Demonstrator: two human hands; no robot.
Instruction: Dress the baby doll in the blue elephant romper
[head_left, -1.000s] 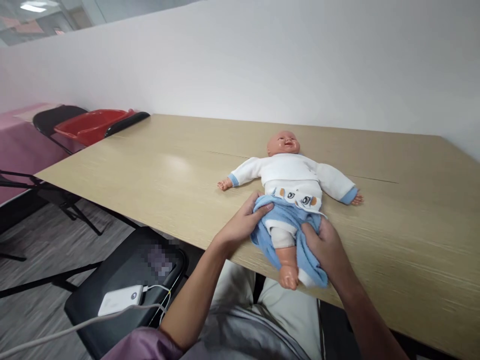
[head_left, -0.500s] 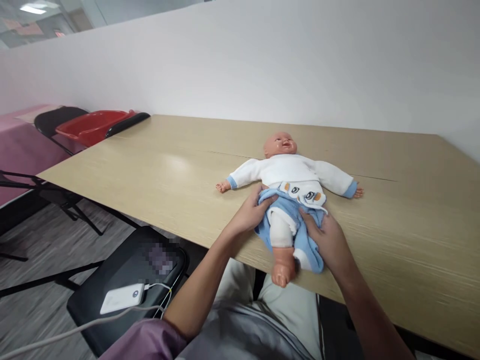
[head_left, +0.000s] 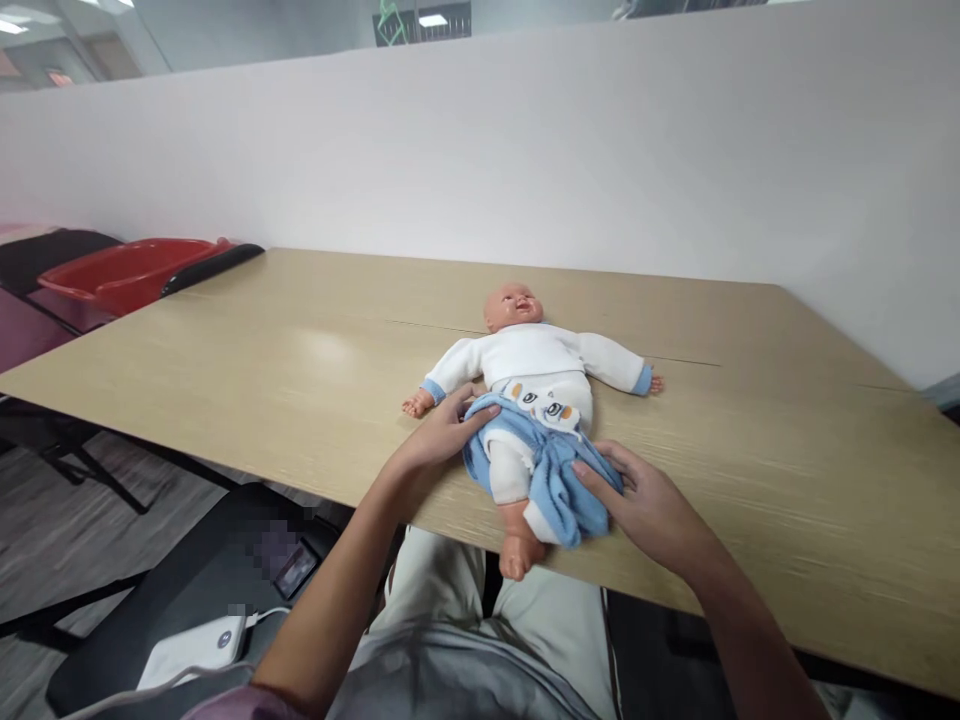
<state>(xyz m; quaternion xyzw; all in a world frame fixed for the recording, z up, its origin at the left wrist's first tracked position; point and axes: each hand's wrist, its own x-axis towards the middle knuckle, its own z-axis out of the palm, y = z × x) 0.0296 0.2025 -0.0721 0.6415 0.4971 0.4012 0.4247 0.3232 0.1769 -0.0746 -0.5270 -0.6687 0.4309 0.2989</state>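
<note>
A baby doll (head_left: 531,352) in a white long-sleeved top with blue cuffs lies on its back, head towards the wall. Blue doll pants (head_left: 564,475) with an animal-face design at the waist are bunched about its hips. One bare foot (head_left: 519,555) reaches past the table edge; the other leg is hidden by the fabric. My left hand (head_left: 442,432) pinches the waistband at the left hip, thumb on top. At the right, my right hand (head_left: 651,505) grips the side of the pants between thumb and fingers.
The doll lies near the front edge of the wooden table (head_left: 330,400), which backs onto a white partition (head_left: 487,170). A red basin (head_left: 135,272) sits on a chair at far left. Beside me, a black chair (head_left: 135,590) bears a white power bank (head_left: 191,645) with a cable.
My right hand has moved outward from the doll's hip, drawing the side of the pants to the right. The left keeps its hold at the waistband. The view has shifted right.
</note>
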